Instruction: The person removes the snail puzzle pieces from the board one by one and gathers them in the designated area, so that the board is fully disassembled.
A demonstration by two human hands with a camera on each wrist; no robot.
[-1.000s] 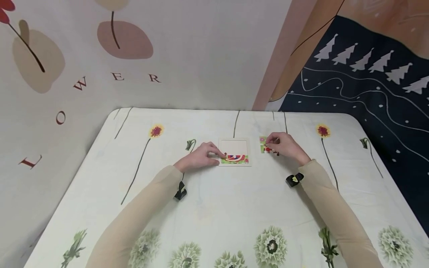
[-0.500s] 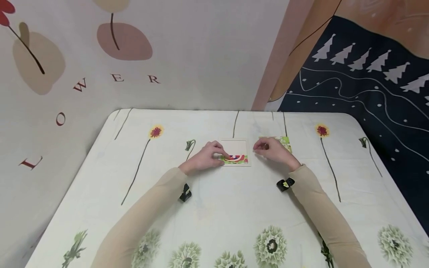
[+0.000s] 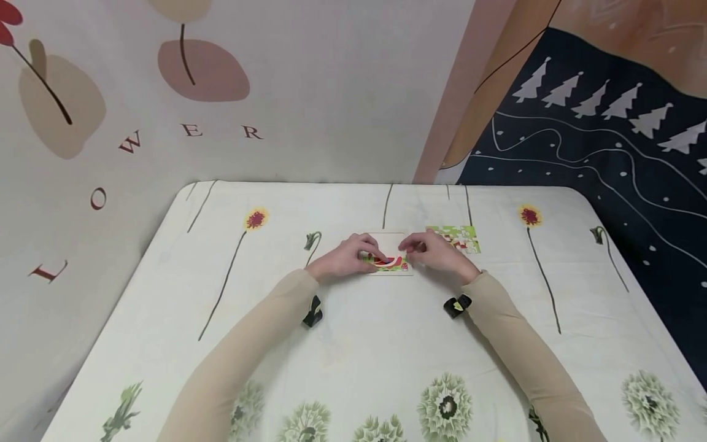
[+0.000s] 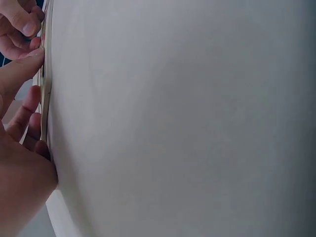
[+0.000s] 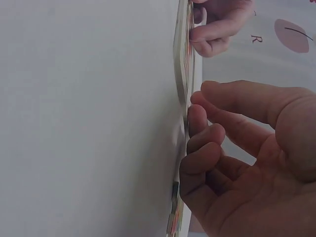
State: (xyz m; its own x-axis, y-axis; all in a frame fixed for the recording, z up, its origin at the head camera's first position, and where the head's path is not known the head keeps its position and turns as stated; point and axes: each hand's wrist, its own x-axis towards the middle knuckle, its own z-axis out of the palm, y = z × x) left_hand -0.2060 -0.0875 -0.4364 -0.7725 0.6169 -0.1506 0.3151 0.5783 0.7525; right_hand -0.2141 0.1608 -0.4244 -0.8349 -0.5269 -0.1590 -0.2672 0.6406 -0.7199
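Observation:
A small white puzzle tray (image 3: 386,274) lies on the table, its lower part filled with red, white and green printed pieces (image 3: 396,264). My left hand (image 3: 349,258) rests over the tray's left side, and a finger presses on those pieces. My right hand (image 3: 439,253) is at the tray's right edge with bent fingers; nothing shows between the fingertips. Seen edge-on in the right wrist view, the tray (image 5: 180,64) lies just beyond my right hand (image 5: 261,168). In the left wrist view, my left hand (image 4: 24,163) lies along the tray's edge.
Green puzzle pieces (image 3: 466,238) lie in a rectangular patch right of the tray, partly hidden by my right hand. A white flower-printed cloth (image 3: 353,350) covers the table. A pale printed wall (image 3: 342,110) and a dark tree-patterned cloth (image 3: 585,135) stand behind.
My right hand has moved left from the loose green pieces to the tray's right edge, uncovering most of them. The left hand has slid right across the tray.

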